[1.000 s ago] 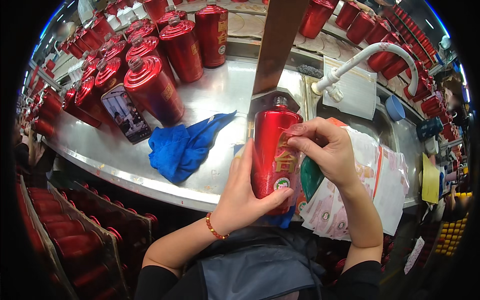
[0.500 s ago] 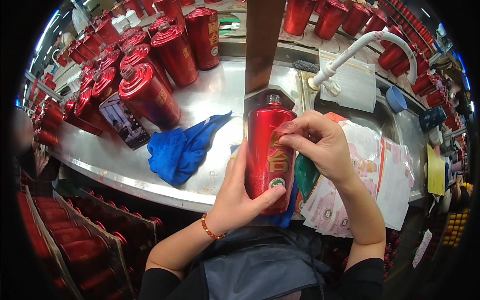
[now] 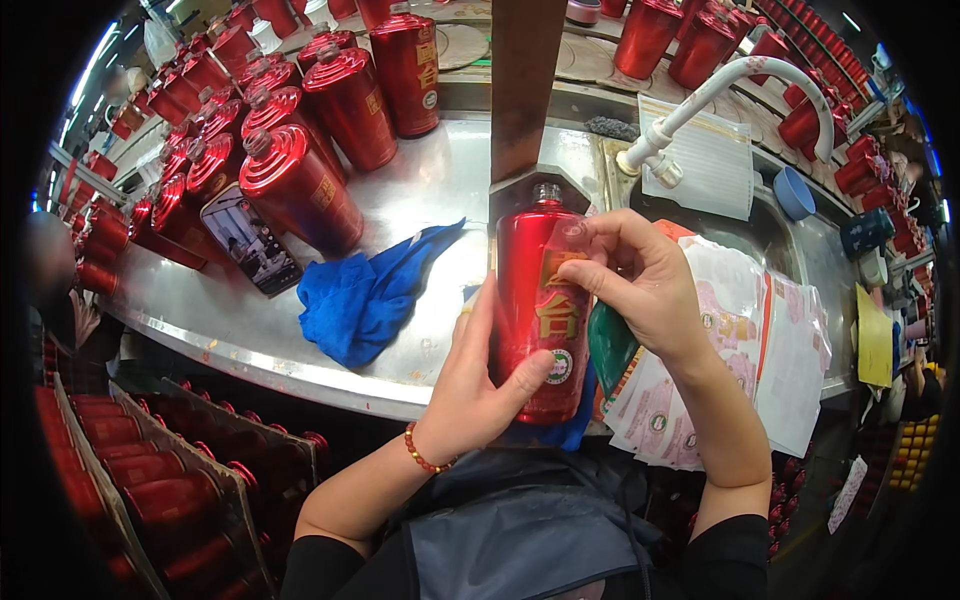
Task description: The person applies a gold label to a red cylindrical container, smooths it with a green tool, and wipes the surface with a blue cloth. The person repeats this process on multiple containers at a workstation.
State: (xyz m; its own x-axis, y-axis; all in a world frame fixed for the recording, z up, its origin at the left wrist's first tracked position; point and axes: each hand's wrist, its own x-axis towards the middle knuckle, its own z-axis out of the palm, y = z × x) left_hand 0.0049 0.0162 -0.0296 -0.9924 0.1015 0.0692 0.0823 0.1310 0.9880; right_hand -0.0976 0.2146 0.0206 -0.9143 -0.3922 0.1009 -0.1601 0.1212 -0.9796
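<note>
A shiny red bottle (image 3: pixel 522 255) with a bare threaded neck leans upright before me at the counter's front edge. My left hand (image 3: pixel 475 375) wraps its lower left side, the thumb lying across the front near a round green-and-white emblem. Gold characters run down a clear-edged decal (image 3: pixel 556 312) on the bottle's front. At its top corner my right hand (image 3: pixel 640 285) pinches the film between thumb and fingers; that corner looks lifted from the glass. Right of the bottle lies a stack of decal sheets (image 3: pixel 650 415), partly under a clear plastic sleeve, with a green object (image 3: pixel 610 350) beside it.
Several red bottles (image 3: pixel 300 190) crowd the counter's left, with a phone (image 3: pixel 250 240) propped against them. A blue cloth (image 3: pixel 365 300) lies nearby. A brown post (image 3: pixel 522 90) rises ahead. On the right, a white faucet (image 3: pixel 700 105) arches over a sink; a blue bowl (image 3: pixel 793 193) sits beside it.
My right hand has shifted slightly, with the decal's top corner now showing between its fingers. My left thumb has slid up a little, off the emblem. Bottles at the back have moved along.
</note>
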